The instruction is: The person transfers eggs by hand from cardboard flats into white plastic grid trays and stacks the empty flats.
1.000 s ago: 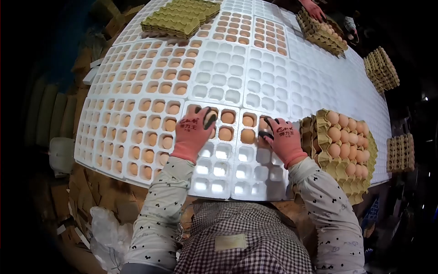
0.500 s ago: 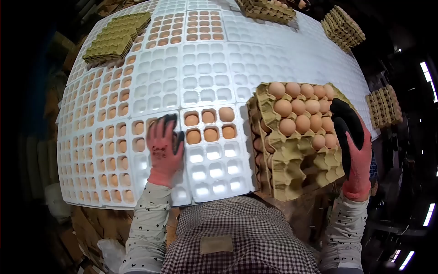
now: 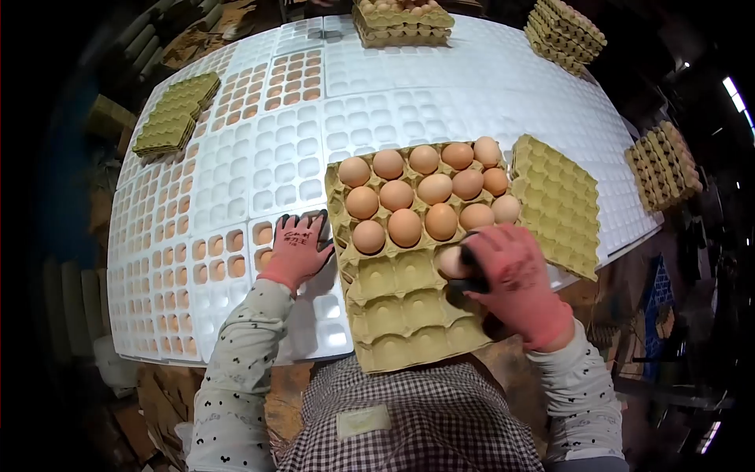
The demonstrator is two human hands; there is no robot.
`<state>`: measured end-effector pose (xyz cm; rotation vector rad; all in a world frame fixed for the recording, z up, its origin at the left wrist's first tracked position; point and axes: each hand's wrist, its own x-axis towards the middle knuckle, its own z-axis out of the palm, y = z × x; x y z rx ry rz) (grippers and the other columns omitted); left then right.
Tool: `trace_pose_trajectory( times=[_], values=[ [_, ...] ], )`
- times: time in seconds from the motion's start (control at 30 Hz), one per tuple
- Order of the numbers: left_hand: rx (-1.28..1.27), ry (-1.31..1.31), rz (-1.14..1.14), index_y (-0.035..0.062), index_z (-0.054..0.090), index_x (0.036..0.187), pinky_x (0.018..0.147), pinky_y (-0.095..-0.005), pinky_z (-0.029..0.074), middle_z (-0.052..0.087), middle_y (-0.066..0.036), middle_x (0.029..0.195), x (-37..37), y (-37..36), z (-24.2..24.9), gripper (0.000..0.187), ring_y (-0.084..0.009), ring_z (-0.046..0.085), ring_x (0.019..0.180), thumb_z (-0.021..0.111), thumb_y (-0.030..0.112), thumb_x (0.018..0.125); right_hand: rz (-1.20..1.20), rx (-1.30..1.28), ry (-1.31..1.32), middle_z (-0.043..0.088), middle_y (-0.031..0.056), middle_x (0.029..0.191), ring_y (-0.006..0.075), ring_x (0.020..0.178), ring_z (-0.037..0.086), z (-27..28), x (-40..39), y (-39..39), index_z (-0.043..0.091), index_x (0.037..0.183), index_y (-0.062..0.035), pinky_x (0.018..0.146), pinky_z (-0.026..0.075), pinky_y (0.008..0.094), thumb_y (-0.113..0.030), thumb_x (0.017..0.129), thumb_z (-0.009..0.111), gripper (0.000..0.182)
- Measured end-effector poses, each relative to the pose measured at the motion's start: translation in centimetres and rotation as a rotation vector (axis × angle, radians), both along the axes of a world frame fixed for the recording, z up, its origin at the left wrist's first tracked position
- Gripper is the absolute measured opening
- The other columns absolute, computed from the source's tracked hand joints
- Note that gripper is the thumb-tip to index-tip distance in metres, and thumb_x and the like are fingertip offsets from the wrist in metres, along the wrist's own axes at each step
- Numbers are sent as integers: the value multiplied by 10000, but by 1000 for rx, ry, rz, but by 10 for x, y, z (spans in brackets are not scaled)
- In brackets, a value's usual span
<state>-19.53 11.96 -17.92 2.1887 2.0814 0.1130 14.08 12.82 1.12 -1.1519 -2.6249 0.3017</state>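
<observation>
My right hand, in a pink glove with black fingertips, is over the front right of a pulp egg tray. Its thumb and fingers are closed round a pale egg, partly hidden by the glove. Brown eggs fill the rear rows of that tray, while cups in front are bare. My left hand, gloved alike, rests with fingers apart on a white foam tray just left of the pulp tray. Eggs sit in its cells beside the hand; whatever lies under the fingertips is hidden.
White foam trays cover the table, many cells holding eggs at the left. Empty pulp trays lie at right and far left. Stacks of pulp trays stand at the back, back right and right edge.
The view has swung to the right. My right hand has come from the pulp tray's right side onto its front and closed on an egg. The left hand is now over the neighbouring foam tray.
</observation>
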Motion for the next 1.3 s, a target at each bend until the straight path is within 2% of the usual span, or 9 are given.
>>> trace_pose_trajectory(
  times=[0.13,0.3,0.47,0.53,0.67,0.73,0.8,0.87,1.3],
  values=[
    [392,-98,4,69,613,1187,998,-470,392,558,-143,1244,38,-10,108,459,-350,513,1141,735,188,761,-402,-779,940,562,40,1116,138,985,605,19,84,11,585,1211,-13,809,527,288,-34,779,762,467],
    [569,-502,97,16,616,1180,897,-420,464,570,-170,1137,50,-23,144,409,-369,557,1051,582,-48,777,-157,-158,-66,568,150,1107,323,1008,613,-3,89,28,636,1209,-162,821,512,432,-188,681,833,564],
    [239,-55,-184,105,588,1208,921,-451,465,568,-163,1188,91,-26,156,757,-348,564,1096,904,189,525,-84,-90,-58,575,103,1094,287,965,616,9,77,28,617,1190,-132,749,528,411,-204,748,758,470],
    [215,-228,-227,82,570,1168,909,-399,482,587,-143,1149,77,-17,148,683,-280,591,1077,893,163,571,-44,-20,14,574,104,1093,283,961,613,11,62,21,617,1196,-134,699,531,396,-193,769,725,445],
    [56,-1585,145,9,562,1139,929,-322,488,585,-66,1099,76,-4,169,446,-165,585,1060,747,58,736,-77,193,-376,564,135,1154,290,975,603,-10,36,8,652,1176,-189,687,540,393,-185,773,700,406],
    [147,-1251,52,23,561,1155,888,-319,510,586,-84,1133,85,4,158,483,-185,605,1009,769,84,724,-61,96,-191,552,143,1215,290,972,606,-5,37,16,669,1158,-173,744,546,354,-155,742,748,423],
    [224,-277,-207,86,575,1142,765,-381,546,596,-109,1133,113,2,168,583,-309,647,908,854,163,635,-35,-41,124,549,147,1230,293,958,609,-4,58,28,668,1170,-159,759,541,325,-135,721,774,461],
    [224,-105,-192,104,579,1142,752,-406,544,608,-99,1089,128,-3,174,609,-325,647,921,870,192,614,-111,-600,715,574,89,1234,196,1006,623,0,70,27,620,1282,-87,843,522,312,-122,810,771,497],
    [454,-343,-261,144,647,1128,744,-420,527,501,-168,1296,125,8,151,574,-293,658,905,859,322,625,-141,-1450,1415,561,141,1335,227,1101,618,-19,-7,-38,416,1405,-52,818,572,359,-186,1007,548,440]
  ],
)
